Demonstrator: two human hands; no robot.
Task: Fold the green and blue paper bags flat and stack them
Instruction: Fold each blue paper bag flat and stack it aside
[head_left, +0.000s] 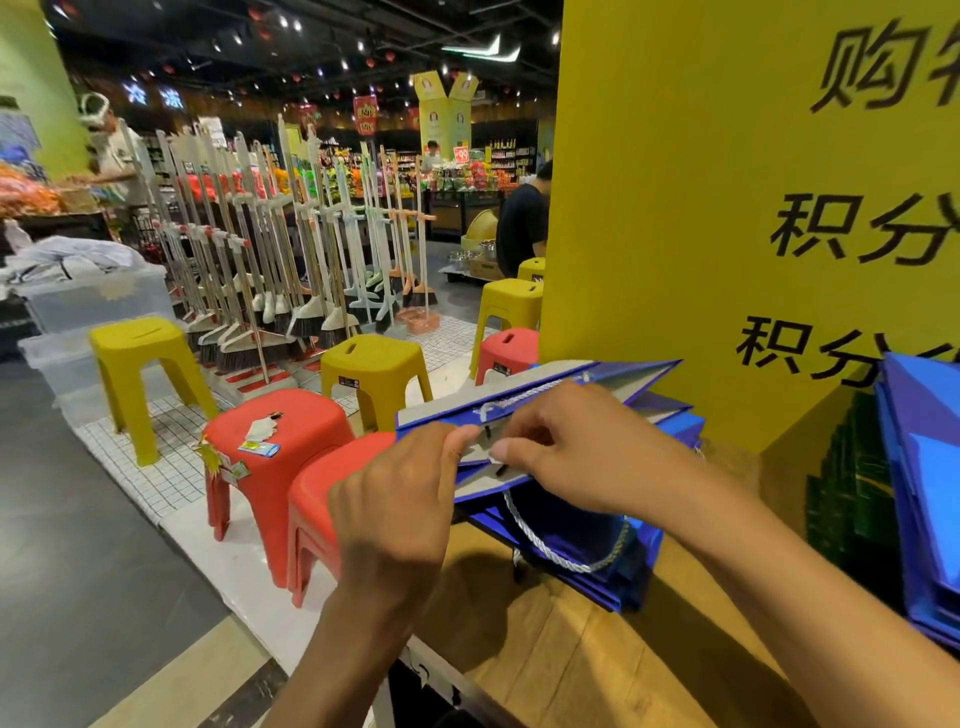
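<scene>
Blue paper bag (524, 410) held above the wooden tabletop (561, 634), over a stack of flattened blue bags (597, 551). Left hand (400, 499) and right hand (566, 447) both pinch its top rim, likely pressing sides flat. Long axis runs left-right, mouth toward the person.

A wooden counter (582, 654) runs along the bottom right, with a big yellow sign (727, 208) bearing black characters standing on it. Beyond the counter's edge, red stools (280, 431) and yellow stools (374, 364) stand on a white gridded mat (156, 467). Behind them is a rack of brooms (270, 234), with clear plastic bins (88, 306) at left.
</scene>
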